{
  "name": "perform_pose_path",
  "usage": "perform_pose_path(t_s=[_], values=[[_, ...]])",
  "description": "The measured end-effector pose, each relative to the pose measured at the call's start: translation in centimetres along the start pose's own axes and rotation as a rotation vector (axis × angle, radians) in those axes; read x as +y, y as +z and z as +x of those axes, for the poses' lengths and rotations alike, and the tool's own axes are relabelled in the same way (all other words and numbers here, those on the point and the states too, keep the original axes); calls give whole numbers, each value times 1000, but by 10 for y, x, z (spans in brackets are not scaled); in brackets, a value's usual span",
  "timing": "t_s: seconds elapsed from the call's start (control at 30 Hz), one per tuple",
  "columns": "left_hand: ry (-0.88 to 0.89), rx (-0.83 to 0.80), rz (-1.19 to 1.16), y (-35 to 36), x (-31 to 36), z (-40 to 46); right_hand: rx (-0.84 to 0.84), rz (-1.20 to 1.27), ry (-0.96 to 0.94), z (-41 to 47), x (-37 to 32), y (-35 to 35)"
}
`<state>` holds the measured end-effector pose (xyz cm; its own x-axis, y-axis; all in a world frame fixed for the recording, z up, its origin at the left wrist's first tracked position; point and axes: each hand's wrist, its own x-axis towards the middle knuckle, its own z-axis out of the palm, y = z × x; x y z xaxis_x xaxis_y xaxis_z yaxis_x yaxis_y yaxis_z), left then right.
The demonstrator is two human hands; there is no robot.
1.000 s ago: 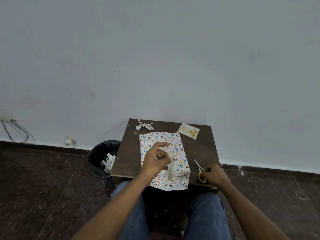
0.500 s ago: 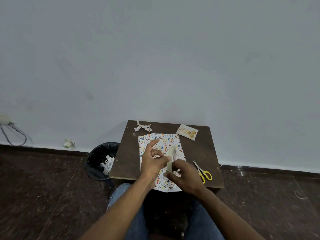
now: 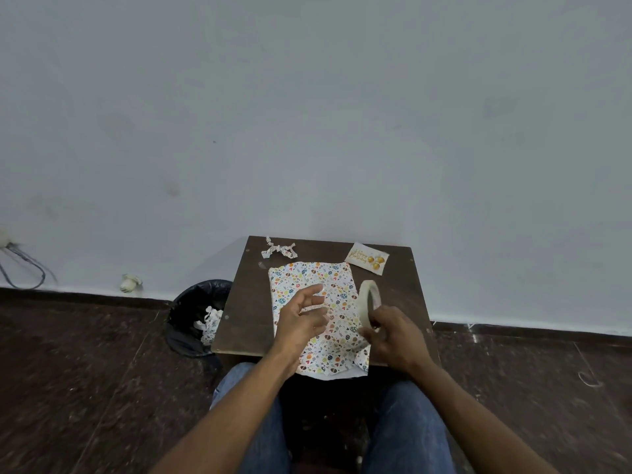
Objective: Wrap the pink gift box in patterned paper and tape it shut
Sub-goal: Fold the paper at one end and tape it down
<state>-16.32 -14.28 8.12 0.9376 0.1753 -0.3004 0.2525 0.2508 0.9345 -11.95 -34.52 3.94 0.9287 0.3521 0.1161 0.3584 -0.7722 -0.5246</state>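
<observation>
The tape roll [image 3: 368,304] has been passed to the right hand [image 3: 396,336] and is gripped; the left hand [image 3: 301,319], now slack-fingered, is freed for pulling a strip.

One view only — a wide-angle camera worn on the person's head, looking forward and down. It faces a pale wall [image 3: 307,114] that fills the upper half of the frame, with the dark floor [image 3: 85,388] bending outward at the edges. The small brown table [image 3: 246,319] sits low and centre, close under the camera, and the person's jeans-clad knees [image 3: 403,422] and both forearms enter from the bottom edge — no second view overlaps this.
</observation>
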Motion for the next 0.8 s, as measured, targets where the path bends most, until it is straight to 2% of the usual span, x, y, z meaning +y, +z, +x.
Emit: perform_pose_path(t_s=[0.17,0.33,0.57,0.63,0.7,0.77,0.8], values=[[65,-12,195,-5,-2,2,20,-203,142,20,31,-14],[72,-25,262,-7,-5,6,-95,-381,167,37,49,-15],[74,-49,315,-7,-9,11,-250,-430,195,46,51,-1],[80,-55,327,-7,-11,12,-191,-360,183,44,48,3],[96,-59,346,-7,-12,14,-9,-183,162,42,41,9],[112,-65,370,-7,-14,15,119,196,230,39,21,9],[115,-70,380,-7,-15,14,99,421,273,39,9,8]])
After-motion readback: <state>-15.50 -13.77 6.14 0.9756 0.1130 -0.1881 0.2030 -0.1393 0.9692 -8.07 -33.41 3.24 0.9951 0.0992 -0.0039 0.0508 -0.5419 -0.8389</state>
